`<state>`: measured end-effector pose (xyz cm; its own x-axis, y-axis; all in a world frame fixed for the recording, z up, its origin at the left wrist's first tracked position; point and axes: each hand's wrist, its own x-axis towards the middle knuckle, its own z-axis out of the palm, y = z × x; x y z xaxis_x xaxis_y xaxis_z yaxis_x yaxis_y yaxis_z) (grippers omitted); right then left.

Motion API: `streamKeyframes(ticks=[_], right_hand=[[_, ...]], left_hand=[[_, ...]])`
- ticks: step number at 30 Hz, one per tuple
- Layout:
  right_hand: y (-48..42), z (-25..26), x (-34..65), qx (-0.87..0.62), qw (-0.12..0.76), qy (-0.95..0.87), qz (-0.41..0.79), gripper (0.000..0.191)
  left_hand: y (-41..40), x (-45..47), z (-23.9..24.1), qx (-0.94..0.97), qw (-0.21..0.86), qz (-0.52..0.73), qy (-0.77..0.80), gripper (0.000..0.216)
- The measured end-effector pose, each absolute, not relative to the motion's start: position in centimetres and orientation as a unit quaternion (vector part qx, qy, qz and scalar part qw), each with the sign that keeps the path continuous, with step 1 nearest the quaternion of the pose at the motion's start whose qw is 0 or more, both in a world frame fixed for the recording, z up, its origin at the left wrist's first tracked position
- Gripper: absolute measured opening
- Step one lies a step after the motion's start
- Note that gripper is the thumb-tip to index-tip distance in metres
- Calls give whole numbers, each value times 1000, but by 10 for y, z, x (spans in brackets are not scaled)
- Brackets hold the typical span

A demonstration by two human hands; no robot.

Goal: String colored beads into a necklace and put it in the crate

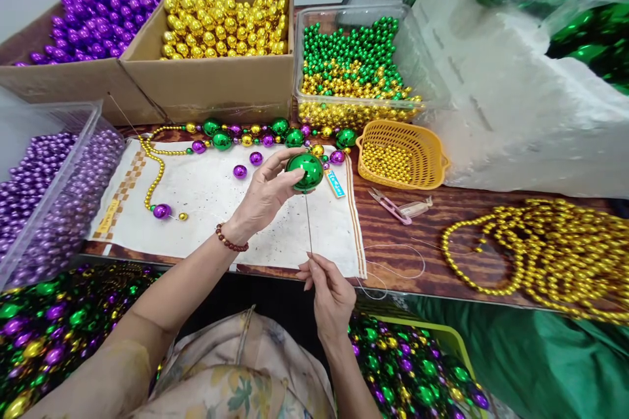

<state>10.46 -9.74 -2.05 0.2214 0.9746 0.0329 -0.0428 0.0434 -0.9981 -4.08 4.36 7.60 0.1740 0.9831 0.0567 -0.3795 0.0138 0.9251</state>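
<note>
My left hand (pixel 263 196) is closed round a large shiny green ball bead (pixel 305 171), held above a white cloth (pixel 221 209). A thin long needle (pixel 308 222) runs from under the bead down to my right hand (pixel 330 291), which pinches its lower end near the table's front edge. White thread (pixel 393 268) trails to the right of that hand. On the cloth lies a partly strung strand of gold, green and purple beads (pixel 236 134), with two loose purple beads (pixel 248 163) beside it.
Cardboard boxes of purple beads (pixel 93 13) and gold beads (pixel 226 13) stand at the back. Clear tubs hold green and gold beads (pixel 354 65) and purple beads (pixel 44 190). A yellow basket (pixel 400 154), small scissors (pixel 390 206) and piled gold strands (pixel 550 255) lie to the right.
</note>
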Motion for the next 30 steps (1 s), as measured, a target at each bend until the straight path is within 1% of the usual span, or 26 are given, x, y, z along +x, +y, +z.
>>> streamKeyframes(ticks=[5,11,17,24,30], right_hand=[[-94,-21,100,-528,580,-434,444,19],[-87,-15,92,-526,596,-423,435,21],[-84,-14,87,-519,618,-415,421,17],[-85,-13,86,-510,621,-425,416,17],[-86,-12,85,-504,622,-424,425,16]], left_hand=[[37,-36,76,447,629,543,331,37],[22,-30,75,496,584,552,328,40],[9,-26,78,529,556,556,321,45],[1,-27,84,543,526,568,326,44],[-3,-29,88,558,503,578,320,48]])
